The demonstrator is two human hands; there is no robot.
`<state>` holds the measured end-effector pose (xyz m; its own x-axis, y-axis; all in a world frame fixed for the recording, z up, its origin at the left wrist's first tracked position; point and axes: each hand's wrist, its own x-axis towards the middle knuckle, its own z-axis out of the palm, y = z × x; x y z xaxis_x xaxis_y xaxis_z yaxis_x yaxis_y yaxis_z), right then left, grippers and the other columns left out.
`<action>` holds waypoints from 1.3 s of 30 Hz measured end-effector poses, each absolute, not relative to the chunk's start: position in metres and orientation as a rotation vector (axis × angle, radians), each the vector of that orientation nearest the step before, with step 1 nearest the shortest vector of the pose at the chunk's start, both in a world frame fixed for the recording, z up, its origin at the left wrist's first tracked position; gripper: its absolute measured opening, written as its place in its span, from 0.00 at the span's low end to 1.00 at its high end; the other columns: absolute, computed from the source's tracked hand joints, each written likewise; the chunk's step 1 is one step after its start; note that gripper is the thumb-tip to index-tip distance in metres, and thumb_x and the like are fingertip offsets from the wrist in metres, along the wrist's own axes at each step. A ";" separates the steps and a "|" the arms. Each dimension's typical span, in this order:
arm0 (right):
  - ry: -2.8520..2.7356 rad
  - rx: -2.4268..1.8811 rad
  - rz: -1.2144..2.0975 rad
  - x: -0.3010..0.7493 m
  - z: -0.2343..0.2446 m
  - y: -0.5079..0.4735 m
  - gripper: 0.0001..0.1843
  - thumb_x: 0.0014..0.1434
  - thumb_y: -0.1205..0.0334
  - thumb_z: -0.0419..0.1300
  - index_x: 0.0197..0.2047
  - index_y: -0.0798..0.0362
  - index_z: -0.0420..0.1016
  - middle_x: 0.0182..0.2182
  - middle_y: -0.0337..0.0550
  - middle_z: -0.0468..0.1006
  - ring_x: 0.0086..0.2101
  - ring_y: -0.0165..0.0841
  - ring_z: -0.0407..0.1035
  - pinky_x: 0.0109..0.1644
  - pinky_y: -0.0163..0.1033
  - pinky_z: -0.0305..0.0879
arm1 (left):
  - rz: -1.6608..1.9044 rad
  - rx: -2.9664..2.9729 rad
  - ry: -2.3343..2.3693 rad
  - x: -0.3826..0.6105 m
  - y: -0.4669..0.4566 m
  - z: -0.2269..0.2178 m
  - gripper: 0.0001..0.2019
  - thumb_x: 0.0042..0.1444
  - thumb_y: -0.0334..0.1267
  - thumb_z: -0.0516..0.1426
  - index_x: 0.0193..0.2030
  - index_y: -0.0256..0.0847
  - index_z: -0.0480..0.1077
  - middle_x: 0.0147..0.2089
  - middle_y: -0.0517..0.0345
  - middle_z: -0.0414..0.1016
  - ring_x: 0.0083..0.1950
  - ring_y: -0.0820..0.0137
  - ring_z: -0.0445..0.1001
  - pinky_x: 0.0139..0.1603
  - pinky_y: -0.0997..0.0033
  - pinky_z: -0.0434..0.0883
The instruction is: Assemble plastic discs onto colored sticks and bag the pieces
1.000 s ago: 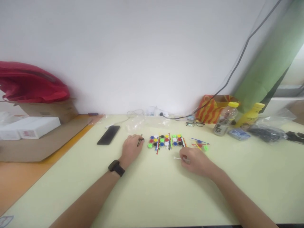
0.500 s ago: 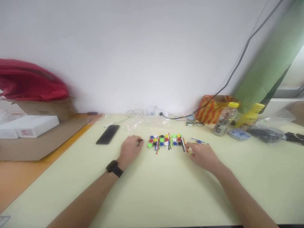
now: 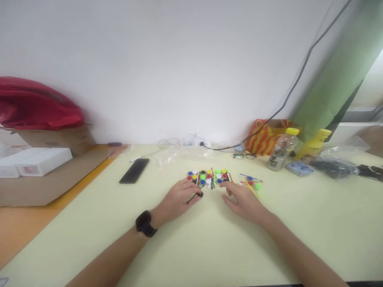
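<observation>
My left hand [image 3: 181, 199], with a watch on its wrist, is closed on a small black piece [image 3: 200, 195] that has a round end and a thin stem. It is just in front of several small coloured discs [image 3: 208, 175] laid in tight blocks, with thin coloured sticks [image 3: 212, 178] between the blocks. My right hand [image 3: 241, 199] is open, thumb and index finger apart, and its index fingertip is at the discs' near right edge. Some discs there are partly hidden by my hands. Right of the blocks lie loose arrow-ended sticks [image 3: 245, 176] and a green disc [image 3: 258, 186].
A black phone [image 3: 134, 171] lies on the left of the pale table. Glasses [image 3: 244, 156], a striped bag [image 3: 259, 137], a clear bottle [image 3: 283, 149] and a yellow bottle [image 3: 312, 145] stand or lie at the back right. Cardboard [image 3: 56, 175] and white boxes [image 3: 44, 160] are far left.
My left hand has moved right with the black piece, in front of the discs. My right hand has shifted left and nearer, uncovering loose red and yellow sticks and a green disc.
</observation>
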<state>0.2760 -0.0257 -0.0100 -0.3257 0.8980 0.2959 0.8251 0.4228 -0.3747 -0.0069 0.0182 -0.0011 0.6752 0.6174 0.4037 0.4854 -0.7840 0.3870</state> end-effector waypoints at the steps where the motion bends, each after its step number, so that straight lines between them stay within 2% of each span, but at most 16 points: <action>1: -2.236 -1.413 0.248 0.274 -0.011 -0.027 0.17 0.67 0.60 0.54 0.57 0.49 0.71 0.39 0.44 0.80 0.35 0.38 0.75 0.40 0.42 0.66 | 0.704 2.643 0.814 -0.003 0.013 -0.001 0.11 0.71 0.42 0.53 0.50 0.48 0.77 0.49 0.53 0.81 0.52 0.62 0.76 0.61 0.59 0.70; 4: -2.262 -1.283 0.389 0.267 -0.012 -0.031 0.20 0.68 0.60 0.54 0.62 0.47 0.69 0.48 0.46 0.80 0.40 0.38 0.76 0.45 0.42 0.69 | 0.589 2.645 0.661 0.005 0.001 -0.001 0.10 0.69 0.39 0.55 0.48 0.47 0.78 0.47 0.52 0.81 0.50 0.61 0.77 0.58 0.58 0.70; 7: -2.318 -1.222 0.492 0.258 -0.014 -0.034 0.18 0.69 0.62 0.54 0.60 0.45 0.73 0.43 0.43 0.80 0.38 0.36 0.75 0.43 0.39 0.68 | 0.596 2.593 0.634 0.006 -0.002 -0.001 0.09 0.67 0.36 0.56 0.48 0.48 0.78 0.48 0.53 0.81 0.51 0.61 0.77 0.58 0.58 0.71; 12: -2.350 -1.144 0.497 0.246 -0.024 -0.031 0.11 0.70 0.64 0.55 0.50 0.47 0.78 0.37 0.41 0.78 0.36 0.33 0.73 0.40 0.37 0.65 | 0.616 2.541 0.627 0.002 0.001 -0.002 0.08 0.65 0.36 0.58 0.47 0.47 0.78 0.47 0.54 0.81 0.50 0.62 0.78 0.59 0.59 0.70; 18: -2.278 -1.145 0.520 0.244 -0.032 -0.028 0.07 0.67 0.68 0.56 0.39 0.50 0.75 0.34 0.39 0.76 0.33 0.31 0.71 0.37 0.35 0.62 | 0.638 2.522 0.627 0.001 0.003 -0.006 0.07 0.64 0.35 0.59 0.47 0.46 0.77 0.47 0.55 0.80 0.50 0.63 0.77 0.58 0.61 0.71; 24: -2.163 -1.201 0.567 0.247 -0.029 -0.028 0.04 0.67 0.66 0.56 0.38 0.50 0.70 0.32 0.38 0.75 0.28 0.30 0.67 0.33 0.35 0.59 | 0.661 2.482 0.676 0.001 0.004 -0.007 0.09 0.64 0.35 0.59 0.50 0.47 0.75 0.48 0.55 0.80 0.52 0.62 0.76 0.58 0.60 0.71; 29: -2.185 -1.218 0.581 0.254 -0.028 -0.026 0.06 0.68 0.65 0.54 0.39 0.49 0.71 0.30 0.37 0.76 0.30 0.31 0.68 0.34 0.35 0.59 | 0.671 2.438 0.810 -0.001 0.005 -0.008 0.08 0.65 0.37 0.59 0.50 0.46 0.72 0.47 0.56 0.79 0.48 0.64 0.76 0.51 0.64 0.73; 35: -2.193 -1.177 0.541 0.256 -0.030 -0.025 0.07 0.68 0.65 0.53 0.38 0.49 0.71 0.30 0.37 0.77 0.31 0.32 0.69 0.34 0.35 0.60 | 0.680 2.441 0.800 -0.001 0.007 -0.012 0.09 0.65 0.39 0.59 0.51 0.47 0.73 0.49 0.56 0.79 0.50 0.63 0.76 0.52 0.63 0.72; 39: -2.214 -1.127 0.518 0.255 -0.030 -0.025 0.08 0.67 0.67 0.53 0.37 0.49 0.71 0.31 0.38 0.77 0.31 0.32 0.69 0.35 0.35 0.60 | 0.682 2.458 0.788 0.000 0.007 -0.012 0.07 0.66 0.38 0.59 0.49 0.47 0.75 0.47 0.58 0.81 0.49 0.64 0.76 0.52 0.63 0.72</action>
<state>0.2549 -0.0250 -0.0301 -0.4636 0.8224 0.3297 0.5907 0.5643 -0.5768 0.0005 0.0072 -0.0123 0.7122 0.6296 0.3103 0.3976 -0.7262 0.5609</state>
